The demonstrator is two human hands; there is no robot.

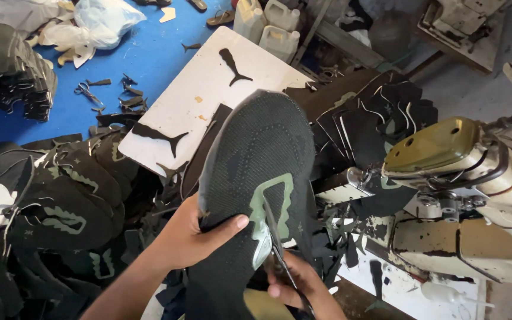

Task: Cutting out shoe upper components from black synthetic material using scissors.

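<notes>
Left hand (pixel 188 234) grips the near edge of a dark knitted shoe upper (pixel 262 160), thumb on top and fingers closed beneath, holding the piece raised and spread flat toward the camera; judged so, the pale green trim panel (pixel 274 204) faces up and stays taut under the blade. Right hand (pixel 297 290) is low in frame, fingers closed around the handle of a pair of scissors (pixel 277 243); the blades run up along the edge of the green panel, touching the fabric. The upper hangs in the air over the middle of the work area, above a white board (pixel 208 95) that carries black cut-out shapes. Left of it lies a heap of similar dark uppers (pixel 60 207), overlapping, presumably kept within reach of the left hand. Right of it, a fanned stack of black cut pieces (pixel 374 118) lies beside a worn sewing machine (pixel 457 178). Containers: three pale plastic jugs (pixel 271 26) stand at the far edge, capped, contents not visible; a white plastic bag (pixel 105 21) lies on the blue floor (pixel 143 53), contents unclear. Another pair of scissors (pixel 87 93) lies on the floor among scraps.
</notes>
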